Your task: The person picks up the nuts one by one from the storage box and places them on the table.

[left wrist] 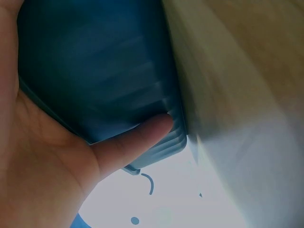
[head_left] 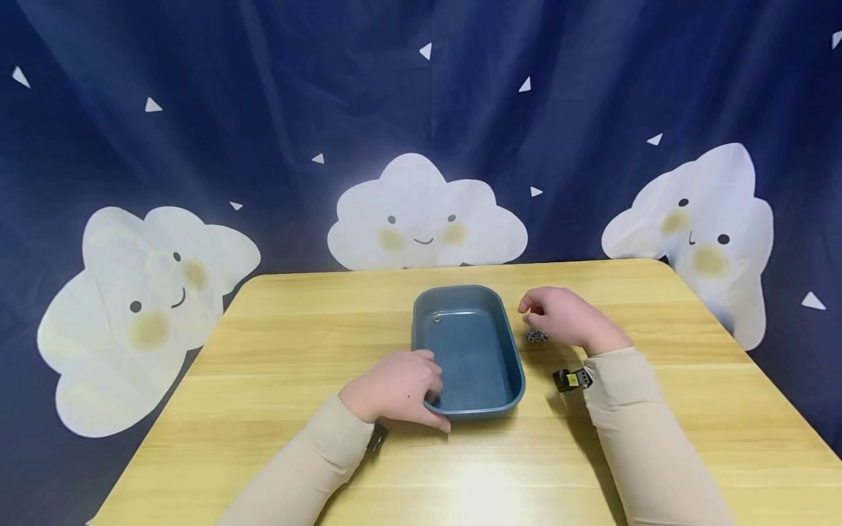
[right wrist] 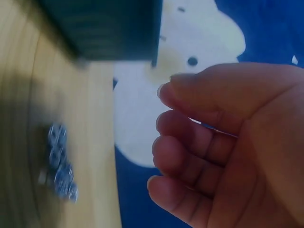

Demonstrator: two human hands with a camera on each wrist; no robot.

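Note:
A blue-grey rectangular bin [head_left: 470, 358] stands on the wooden table. My left hand [head_left: 401, 387] grips its near left corner, fingers over the rim and thumb outside; the left wrist view shows the thumb [left wrist: 135, 140] against the bin's outer wall. One small nut [head_left: 436, 318] lies inside near the far left corner. My right hand [head_left: 562, 318] hovers right of the bin with loosely bent fingers. In the right wrist view, thumb and fingers [right wrist: 173, 152] are apart with nothing visible between them. Several small metal nuts [head_left: 536, 336] lie clustered on the table below that hand.
The pale wooden table [head_left: 289, 329] has a rounded far edge. Behind it hangs a dark blue curtain [head_left: 276, 88] with white clouds and triangles. Small black devices, one of them the wrist camera [head_left: 572, 379], sit at the sleeves.

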